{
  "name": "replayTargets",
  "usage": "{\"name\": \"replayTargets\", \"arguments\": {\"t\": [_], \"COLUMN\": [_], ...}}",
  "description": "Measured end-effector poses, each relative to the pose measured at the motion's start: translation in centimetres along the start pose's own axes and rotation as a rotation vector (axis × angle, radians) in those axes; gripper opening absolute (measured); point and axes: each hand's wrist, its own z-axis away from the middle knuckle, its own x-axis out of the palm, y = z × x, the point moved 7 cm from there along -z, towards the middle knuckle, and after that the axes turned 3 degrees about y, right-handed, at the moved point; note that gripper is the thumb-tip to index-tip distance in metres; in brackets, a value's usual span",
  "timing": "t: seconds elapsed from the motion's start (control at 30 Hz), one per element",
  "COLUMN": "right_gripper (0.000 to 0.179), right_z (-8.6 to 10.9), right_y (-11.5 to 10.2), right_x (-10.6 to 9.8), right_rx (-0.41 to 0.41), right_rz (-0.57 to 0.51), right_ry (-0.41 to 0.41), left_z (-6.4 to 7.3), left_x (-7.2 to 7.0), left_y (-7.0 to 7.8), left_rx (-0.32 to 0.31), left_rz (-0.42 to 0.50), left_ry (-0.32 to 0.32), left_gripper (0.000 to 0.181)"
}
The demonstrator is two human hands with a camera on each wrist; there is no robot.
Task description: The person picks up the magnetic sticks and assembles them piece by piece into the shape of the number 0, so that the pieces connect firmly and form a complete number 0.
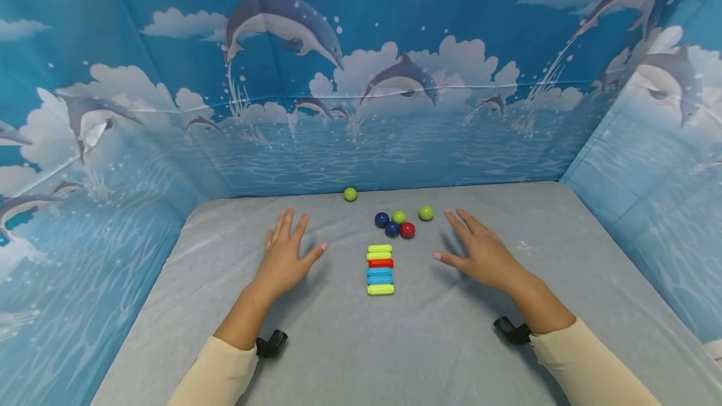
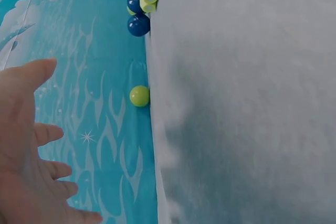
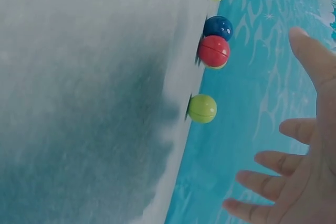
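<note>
Since yellow, red and blue plastic sticks (image 1: 380, 272) seem steady, my left hand (image 1: 286, 260) and right hand (image 1: 486, 257) spread wide, empty.

No text, label, brand or number can be read in any view: none on the balls (image 1: 408, 230) or coloured sticks (image 1: 380, 272) mid-frame. A small pale mark (image 1: 522, 245) on the grey cloth (image 1: 451, 356), right of centre, is too faint to make out.
</note>
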Motion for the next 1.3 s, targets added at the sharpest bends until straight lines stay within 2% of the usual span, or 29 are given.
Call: {"name": "replayTargets", "arguments": {"t": [0.3,0.53,0.77,0.87,1.07,1.3], "right_gripper": [0.082,0.068,0.056,0.053,0.050,0.047], "right_z": [0.0,0.2,0.7,0.9,1.2,1.3], "right_y": [-1.1,-2.2,-3.7,-4.4,-5.7,-7.3], "right_x": [-0.1,0.5,1.0,1.2,2.0,3.0], "right_rx": [-0.058,-0.055,-0.079,-0.102,-0.134,-0.184], "right_rz": [-0.103,-0.145,-0.147,-0.163,-0.187,-0.201], "right_ry": [0.035,-0.006,-0.012,-0.015,-0.063,-0.116], "left_z": [-1.2,-2.4,-4.1,-5.0,-6.6,-8.4], "left_x": [0.6,1.3,2.1,2.4,3.5,5.3], "left_y": [0.7,1.6,1.7,1.7,1.7,2.3], "left_rx": [-0.035,-0.022,-0.076,-0.089,-0.107,-0.142], "left_rz": [0.255,0.317,0.498,0.549,0.573,0.579], "left_ry": [-0.040,-0.035,-0.038,-0.031,-0.046,-0.119], "left_gripper": [0.070,0.061,0.052,0.050,0.049,0.049]}}
